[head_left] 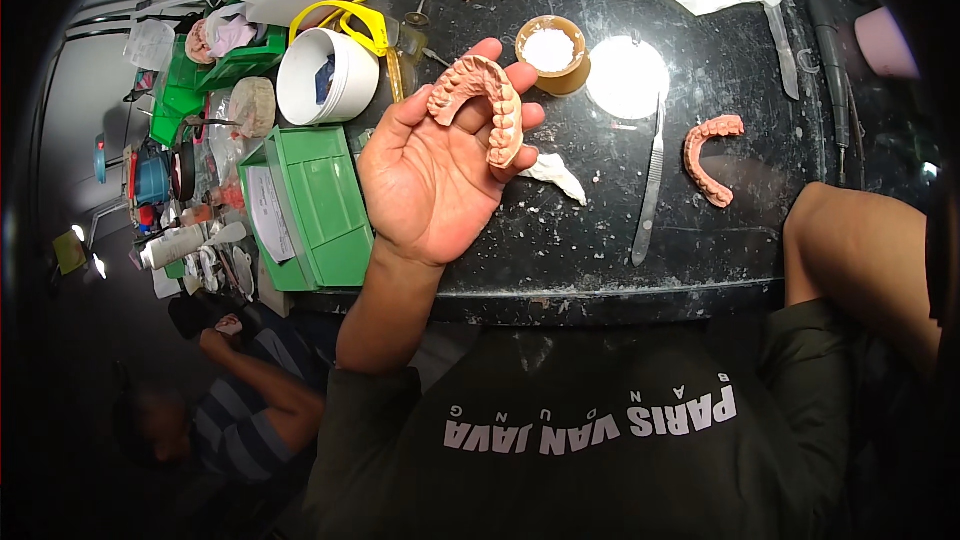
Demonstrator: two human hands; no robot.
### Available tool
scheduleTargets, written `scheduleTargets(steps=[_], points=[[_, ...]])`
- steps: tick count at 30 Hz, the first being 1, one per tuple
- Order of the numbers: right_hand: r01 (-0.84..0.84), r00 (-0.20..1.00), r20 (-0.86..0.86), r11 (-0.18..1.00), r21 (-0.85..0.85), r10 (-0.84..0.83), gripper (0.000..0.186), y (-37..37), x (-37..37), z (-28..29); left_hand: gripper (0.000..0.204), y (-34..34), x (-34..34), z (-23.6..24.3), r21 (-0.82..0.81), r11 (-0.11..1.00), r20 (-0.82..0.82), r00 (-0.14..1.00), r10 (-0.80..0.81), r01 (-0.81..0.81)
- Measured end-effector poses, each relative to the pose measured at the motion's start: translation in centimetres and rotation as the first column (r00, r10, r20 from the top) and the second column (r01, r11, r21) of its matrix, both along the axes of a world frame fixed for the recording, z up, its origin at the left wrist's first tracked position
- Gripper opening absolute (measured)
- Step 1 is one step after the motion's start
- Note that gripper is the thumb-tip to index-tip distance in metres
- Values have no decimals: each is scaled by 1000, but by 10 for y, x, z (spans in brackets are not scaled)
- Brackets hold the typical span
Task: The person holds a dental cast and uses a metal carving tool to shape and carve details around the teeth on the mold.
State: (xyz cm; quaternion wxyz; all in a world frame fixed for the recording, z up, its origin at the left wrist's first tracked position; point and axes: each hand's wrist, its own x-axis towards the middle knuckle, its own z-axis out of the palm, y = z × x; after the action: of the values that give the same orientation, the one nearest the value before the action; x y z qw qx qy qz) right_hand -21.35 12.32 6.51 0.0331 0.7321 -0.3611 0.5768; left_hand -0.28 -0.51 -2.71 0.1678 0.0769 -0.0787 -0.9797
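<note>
The left hand (435,175) clasps a pink dental cast (507,118) in its fingers (523,77); right hand, I cannot tell.

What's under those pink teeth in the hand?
Fingers of the left hand are under the pink teeth, with tips poking out past them. The underside is covered, so it can't be seen.

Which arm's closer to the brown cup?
Left: the left hand, holding a pink dental model, is just below-left of the brown cup. The right arm is much farther, bent at the picture's right; its hand is out of view.
</note>
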Motion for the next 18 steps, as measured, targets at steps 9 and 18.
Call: scheduleTargets(steps=[9, 18], points=[[91, 996, 23, 995, 32, -92, 26, 11, -10, -4, 67, 0, 2, 10, -212, 976, 141, 987, 74, -43], [155, 986, 50, 987, 36, -157, 25, 21, -23, -9, 74, -1, 6, 17, -435, 899, 198, 968, 154, -54]])
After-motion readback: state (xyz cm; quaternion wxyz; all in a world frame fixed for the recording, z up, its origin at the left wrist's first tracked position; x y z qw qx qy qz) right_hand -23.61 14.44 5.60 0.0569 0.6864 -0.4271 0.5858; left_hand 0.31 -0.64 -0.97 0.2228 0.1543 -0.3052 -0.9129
